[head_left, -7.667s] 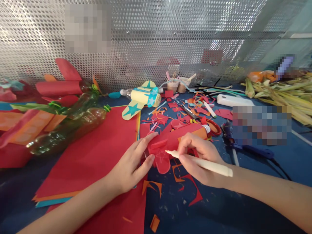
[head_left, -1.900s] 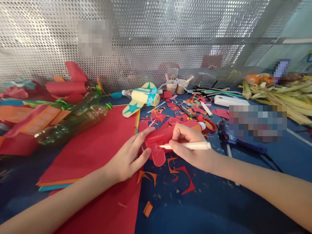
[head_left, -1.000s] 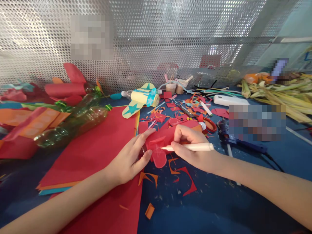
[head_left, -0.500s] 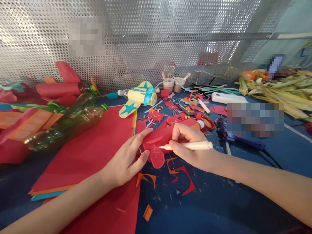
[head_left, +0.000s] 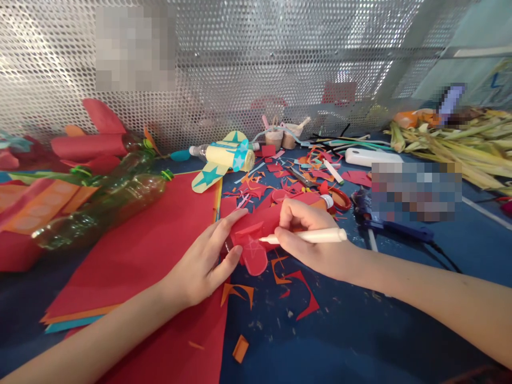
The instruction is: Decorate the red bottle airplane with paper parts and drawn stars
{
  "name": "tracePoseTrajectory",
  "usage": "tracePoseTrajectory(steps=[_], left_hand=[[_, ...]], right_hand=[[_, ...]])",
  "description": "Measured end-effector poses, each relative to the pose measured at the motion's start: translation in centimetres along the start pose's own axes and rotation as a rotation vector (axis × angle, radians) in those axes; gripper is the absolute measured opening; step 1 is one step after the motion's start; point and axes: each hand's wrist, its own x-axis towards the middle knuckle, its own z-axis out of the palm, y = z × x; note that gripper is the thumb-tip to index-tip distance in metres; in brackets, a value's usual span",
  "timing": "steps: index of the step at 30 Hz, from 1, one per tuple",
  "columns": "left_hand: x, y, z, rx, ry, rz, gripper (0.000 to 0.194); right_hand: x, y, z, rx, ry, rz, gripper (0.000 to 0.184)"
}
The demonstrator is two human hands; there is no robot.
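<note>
From the head view, the red-wrapped bottle lies on the worktop. The left hand, fingers spread, braces its uncapped end, presumably for steadiness. The right hand has its fingers closed pen-style round the white marker, tip by the bottle's star-marked flap.

Two cups, three green bottle caps, one uncapped marker, one glue gun, one pair of scissors, one yellow paper plane.
</note>
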Motion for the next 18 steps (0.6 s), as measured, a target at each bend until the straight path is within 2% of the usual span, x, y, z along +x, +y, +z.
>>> tracePoseTrajectory(steps=[12,18], left_hand=[[0.02,-0.03,0.02,0.002,-0.007,0.0,0.051],[0.01,-0.13,0.06,0.008,0.012,0.022,0.049]], right_hand=[[0.07,0.14,-0.01,0.018,-0.014,-0.022,0.026],[-0.09,-0.06,0.02,0.055,-0.04,0.017,0.025]])
